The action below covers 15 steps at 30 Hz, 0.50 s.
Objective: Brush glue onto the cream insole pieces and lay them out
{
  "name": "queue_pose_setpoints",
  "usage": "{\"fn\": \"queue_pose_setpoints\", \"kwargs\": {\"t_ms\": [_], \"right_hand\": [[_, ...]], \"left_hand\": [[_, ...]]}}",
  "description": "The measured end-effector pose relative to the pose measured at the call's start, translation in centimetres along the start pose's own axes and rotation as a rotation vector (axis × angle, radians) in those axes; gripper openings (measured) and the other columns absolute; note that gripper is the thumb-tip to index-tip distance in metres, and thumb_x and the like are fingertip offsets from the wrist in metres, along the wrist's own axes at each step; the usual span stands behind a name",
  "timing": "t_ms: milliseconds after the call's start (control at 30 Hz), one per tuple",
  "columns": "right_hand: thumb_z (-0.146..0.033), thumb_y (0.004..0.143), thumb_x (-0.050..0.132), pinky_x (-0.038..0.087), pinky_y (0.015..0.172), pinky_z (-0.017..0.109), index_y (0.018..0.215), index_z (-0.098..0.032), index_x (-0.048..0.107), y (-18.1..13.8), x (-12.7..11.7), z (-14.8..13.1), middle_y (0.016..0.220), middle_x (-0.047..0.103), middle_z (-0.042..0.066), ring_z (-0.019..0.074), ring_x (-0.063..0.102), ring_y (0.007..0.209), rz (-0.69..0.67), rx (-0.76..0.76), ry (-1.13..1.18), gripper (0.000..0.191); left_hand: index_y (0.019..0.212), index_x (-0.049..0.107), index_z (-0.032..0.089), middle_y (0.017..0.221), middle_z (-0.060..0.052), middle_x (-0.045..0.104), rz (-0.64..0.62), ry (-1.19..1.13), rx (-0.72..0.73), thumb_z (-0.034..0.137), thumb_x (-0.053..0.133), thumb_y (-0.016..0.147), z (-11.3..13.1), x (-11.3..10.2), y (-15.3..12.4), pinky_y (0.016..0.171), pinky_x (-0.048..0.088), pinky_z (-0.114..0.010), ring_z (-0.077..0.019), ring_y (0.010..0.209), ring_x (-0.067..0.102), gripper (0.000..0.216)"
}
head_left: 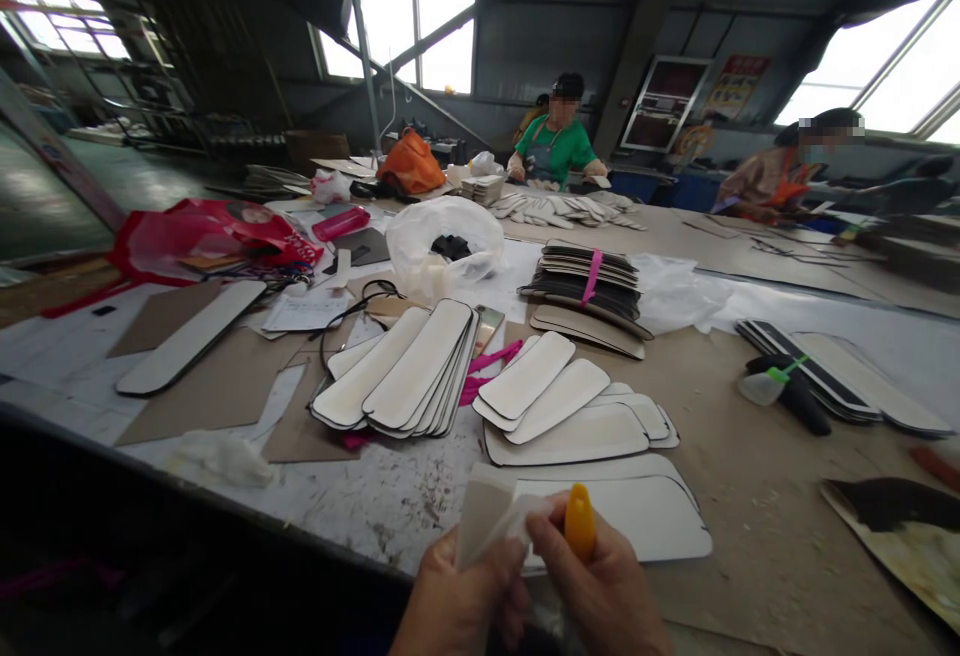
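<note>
My left hand is closed around a pale white piece, its upper end sticking up past the thumb. Close beside it, my right hand grips a tool with a yellow handle; the working end is hidden. The right fingertips also meet a thin, whitish flap near the left thumb, blurred. Beyond my hands lies a fanned group of white rounded panels with dark edges. One large white panel lies just behind the right hand. To the left is a stack of similar panels.
Farther back sit a banded dark stack, a white plastic bag and a red bag. On the right are a small bottle with a green nozzle and more panels. Two people work across the table.
</note>
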State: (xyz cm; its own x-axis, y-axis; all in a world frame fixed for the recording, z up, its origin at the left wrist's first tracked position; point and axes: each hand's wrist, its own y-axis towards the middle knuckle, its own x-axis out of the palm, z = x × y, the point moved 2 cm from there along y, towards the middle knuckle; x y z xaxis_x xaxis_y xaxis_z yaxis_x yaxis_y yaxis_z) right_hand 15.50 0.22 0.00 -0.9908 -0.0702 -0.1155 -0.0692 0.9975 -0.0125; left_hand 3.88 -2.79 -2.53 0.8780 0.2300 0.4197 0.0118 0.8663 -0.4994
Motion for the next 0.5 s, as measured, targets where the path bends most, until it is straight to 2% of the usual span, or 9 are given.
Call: {"fn": "queue_pose_setpoints", "kwargs": {"t_ms": [100,233,300,367,500], "right_hand": [[-0.046,0.072,0.056,0.036,0.043,0.020,0.067,-0.019,0.054,0.1,-0.9,-0.1,0.051,0.042,-0.006,0.0093,0.039,0.046,0.061,0.058,-0.008,0.028],[-0.051,0.069,0.058,0.027,0.036,0.020,0.068,-0.017,0.053,-0.3,-1.4,0.8,0.046,0.035,-0.008,0.0075,0.031,0.041,0.018,0.199,0.067,0.034],[-0.052,0.064,0.061,0.025,0.035,0.019,0.065,-0.016,0.053,-0.8,-1.3,1.6,0.043,0.033,-0.009,0.0059,0.027,0.038,0.040,0.273,0.111,0.037],[-0.052,0.060,0.065,0.027,0.037,0.018,0.064,-0.016,0.053,-1.4,-1.4,2.2,0.042,0.034,-0.009,0.0052,0.029,0.038,0.094,0.337,0.172,0.039],[-0.047,0.052,0.073,0.041,0.050,0.019,0.065,-0.016,0.055,-1.7,-3.2,2.7,0.053,0.051,-0.005,0.0094,0.047,0.051,0.188,0.413,0.292,0.038]], "left_hand": [[0.060,0.055,0.012,0.043,0.000,0.058,-0.006,0.011,0.026,0.048,0.071,0.054,-0.2,0.0,-0.2,0.037,0.038,-0.022,-0.0095,0.034,0.049,0.040],[0.065,0.056,0.012,0.046,-0.001,0.059,0.024,0.038,0.046,0.049,0.070,0.055,-0.5,0.2,-0.5,0.042,0.041,-0.024,-0.0111,0.038,0.051,0.041],[0.067,0.056,0.012,0.047,0.000,0.058,0.016,0.036,0.024,0.051,0.070,0.053,-1.0,0.6,-0.5,0.043,0.040,-0.025,-0.0112,0.039,0.050,0.044],[0.072,0.057,0.012,0.046,0.000,0.057,-0.040,0.036,-0.034,0.054,0.070,0.051,-1.9,1.2,-0.5,0.043,0.037,-0.024,-0.0112,0.039,0.049,0.049],[0.071,0.062,0.011,0.048,0.003,0.047,-0.272,-0.004,-0.037,0.054,0.070,0.052,-3.1,2.0,-0.7,0.044,0.025,-0.020,-0.0060,0.042,0.037,0.047]]}}
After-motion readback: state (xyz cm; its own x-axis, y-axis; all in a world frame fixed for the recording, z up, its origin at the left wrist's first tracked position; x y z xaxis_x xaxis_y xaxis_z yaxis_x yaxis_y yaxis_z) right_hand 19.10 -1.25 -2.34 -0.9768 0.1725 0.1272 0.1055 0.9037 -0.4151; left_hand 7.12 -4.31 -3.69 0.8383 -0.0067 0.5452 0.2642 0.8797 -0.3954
